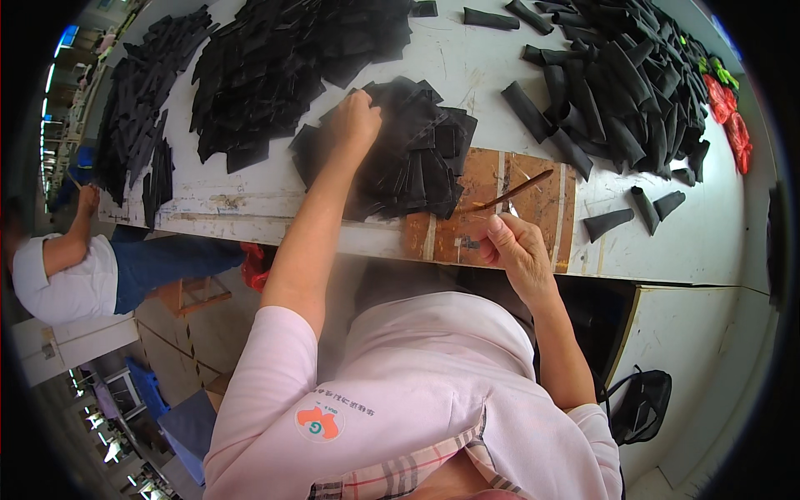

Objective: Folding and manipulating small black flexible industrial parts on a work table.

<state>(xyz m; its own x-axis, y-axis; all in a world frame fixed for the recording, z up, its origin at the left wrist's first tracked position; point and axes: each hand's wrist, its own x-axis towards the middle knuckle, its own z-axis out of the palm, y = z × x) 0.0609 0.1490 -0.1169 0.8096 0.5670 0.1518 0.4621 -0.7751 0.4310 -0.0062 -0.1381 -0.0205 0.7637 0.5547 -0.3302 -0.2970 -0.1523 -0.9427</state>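
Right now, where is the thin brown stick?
In the head view, the thin brown stick is in the right hand, over the brown wooden board, right of the flat black pieces.

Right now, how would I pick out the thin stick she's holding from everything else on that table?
Find the bare brown wooden patch on the white table's near edge. Above it, the right hand holds a thin stick: slim and brown, unlike the black fabric pieces around.

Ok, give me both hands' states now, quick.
Left hand: closed on flat black fabric pieces.
Right hand: closed, holding a thin brown stick.
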